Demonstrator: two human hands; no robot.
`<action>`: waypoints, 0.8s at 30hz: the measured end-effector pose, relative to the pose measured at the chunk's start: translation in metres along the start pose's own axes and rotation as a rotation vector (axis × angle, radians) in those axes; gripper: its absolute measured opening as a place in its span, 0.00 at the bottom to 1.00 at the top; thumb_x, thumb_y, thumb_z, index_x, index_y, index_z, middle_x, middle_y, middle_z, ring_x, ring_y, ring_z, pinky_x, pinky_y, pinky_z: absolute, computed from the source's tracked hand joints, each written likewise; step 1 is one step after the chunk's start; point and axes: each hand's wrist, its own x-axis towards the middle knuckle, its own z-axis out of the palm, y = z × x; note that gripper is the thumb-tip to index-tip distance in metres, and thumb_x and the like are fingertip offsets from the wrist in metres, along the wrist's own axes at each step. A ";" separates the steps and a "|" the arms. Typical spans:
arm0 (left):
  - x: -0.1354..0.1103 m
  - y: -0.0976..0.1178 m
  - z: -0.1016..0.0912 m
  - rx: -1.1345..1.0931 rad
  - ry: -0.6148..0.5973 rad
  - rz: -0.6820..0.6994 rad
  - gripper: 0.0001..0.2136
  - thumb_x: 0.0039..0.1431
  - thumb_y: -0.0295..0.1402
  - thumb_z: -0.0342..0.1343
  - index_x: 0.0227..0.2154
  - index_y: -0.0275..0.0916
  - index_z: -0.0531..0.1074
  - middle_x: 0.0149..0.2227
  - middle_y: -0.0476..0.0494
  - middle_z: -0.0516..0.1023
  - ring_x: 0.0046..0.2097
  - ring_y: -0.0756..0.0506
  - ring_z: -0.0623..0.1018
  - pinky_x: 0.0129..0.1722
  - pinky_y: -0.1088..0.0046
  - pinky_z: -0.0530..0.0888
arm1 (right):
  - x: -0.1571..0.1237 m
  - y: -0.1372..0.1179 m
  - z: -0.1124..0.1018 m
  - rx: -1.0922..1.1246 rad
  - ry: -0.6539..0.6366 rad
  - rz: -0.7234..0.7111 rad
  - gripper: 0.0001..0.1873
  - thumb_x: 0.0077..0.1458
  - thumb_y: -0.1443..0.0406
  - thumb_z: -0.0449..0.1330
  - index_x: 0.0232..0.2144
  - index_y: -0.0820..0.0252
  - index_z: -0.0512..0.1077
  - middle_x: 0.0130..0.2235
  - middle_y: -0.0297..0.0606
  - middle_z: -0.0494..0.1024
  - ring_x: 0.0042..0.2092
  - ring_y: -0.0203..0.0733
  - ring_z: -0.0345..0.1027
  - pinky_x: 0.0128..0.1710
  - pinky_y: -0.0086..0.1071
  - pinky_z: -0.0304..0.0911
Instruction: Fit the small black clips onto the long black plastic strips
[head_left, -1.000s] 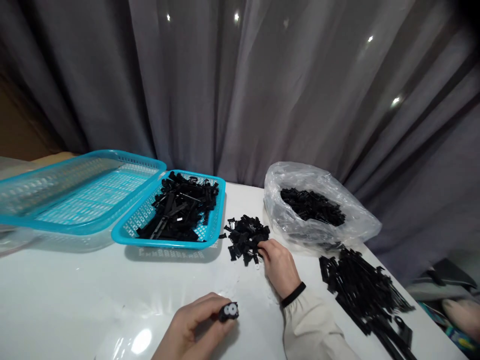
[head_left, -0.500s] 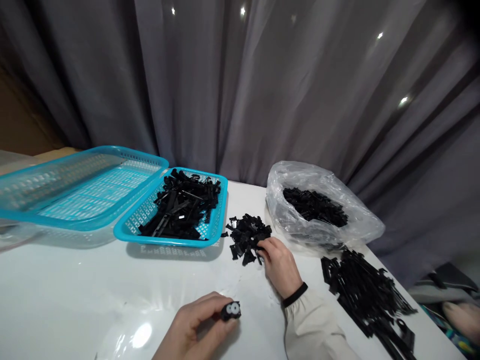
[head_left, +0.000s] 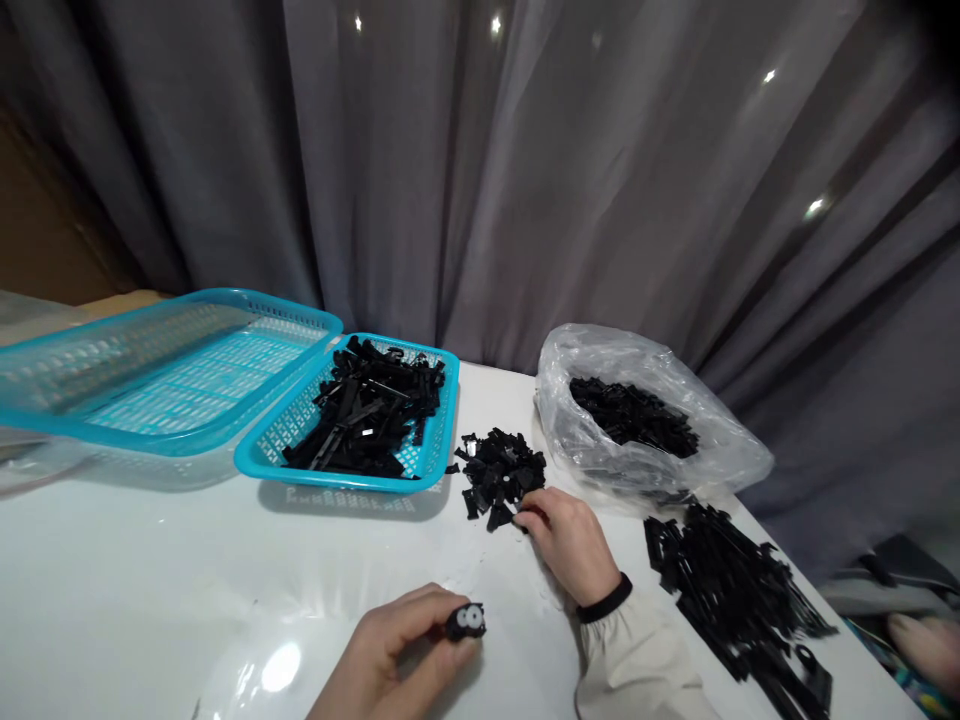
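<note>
Thumb and fingers of my left hand [head_left: 405,650] are closed on a black plastic part [head_left: 466,621] with two white round pieces on its end, held low over the table. My right hand [head_left: 574,540] is at the near right edge of a pile of small black plastic pieces [head_left: 501,470]. Its thumb and forefinger are pinched together there. Whatever lies between those fingertips is too small and dark to make out.
A blue basket [head_left: 330,480] of black plastic parts stands left of the pile, beside a larger blue basket [head_left: 172,440]. A clear plastic bag [head_left: 720,440] of black parts sits behind my right hand. Long black strips [head_left: 739,590] lie at the table's right edge.
My right hand has drawn slightly right and toward me, its fingertips still at the pile's edge. The left hand keeps its hold on the black part. The view has shifted slightly.
</note>
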 end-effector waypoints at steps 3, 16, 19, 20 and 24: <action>0.000 0.000 0.000 0.004 -0.004 -0.005 0.13 0.61 0.40 0.51 0.27 0.37 0.72 0.29 0.46 0.68 0.34 0.45 0.69 0.34 0.73 0.65 | 0.000 -0.003 0.003 -0.020 -0.023 0.024 0.09 0.53 0.73 0.58 0.36 0.59 0.76 0.35 0.42 0.77 0.38 0.48 0.71 0.38 0.35 0.62; -0.002 0.005 0.001 -0.034 0.016 -0.021 0.12 0.60 0.39 0.51 0.26 0.38 0.71 0.29 0.47 0.68 0.34 0.45 0.69 0.35 0.72 0.65 | -0.010 0.013 -0.024 0.180 -0.033 0.102 0.11 0.54 0.72 0.52 0.32 0.60 0.75 0.33 0.40 0.76 0.36 0.44 0.70 0.38 0.35 0.61; -0.002 0.004 0.001 -0.044 0.005 -0.026 0.12 0.60 0.39 0.52 0.27 0.38 0.71 0.30 0.46 0.69 0.34 0.45 0.69 0.35 0.72 0.65 | -0.013 0.016 -0.027 0.253 -0.078 0.129 0.09 0.53 0.69 0.53 0.28 0.59 0.74 0.28 0.36 0.76 0.32 0.43 0.69 0.35 0.33 0.60; -0.001 0.004 0.001 -0.044 0.000 -0.027 0.11 0.60 0.39 0.52 0.27 0.38 0.71 0.30 0.46 0.69 0.35 0.45 0.69 0.35 0.72 0.65 | -0.013 0.018 -0.026 0.281 -0.090 0.141 0.08 0.53 0.68 0.54 0.28 0.59 0.73 0.27 0.35 0.75 0.31 0.42 0.68 0.33 0.32 0.60; 0.000 0.004 0.000 -0.038 0.001 -0.013 0.12 0.60 0.39 0.52 0.27 0.37 0.72 0.30 0.46 0.69 0.35 0.45 0.69 0.35 0.72 0.65 | -0.014 0.028 -0.022 0.416 -0.097 0.207 0.10 0.57 0.62 0.50 0.32 0.62 0.68 0.27 0.37 0.75 0.26 0.38 0.65 0.26 0.29 0.59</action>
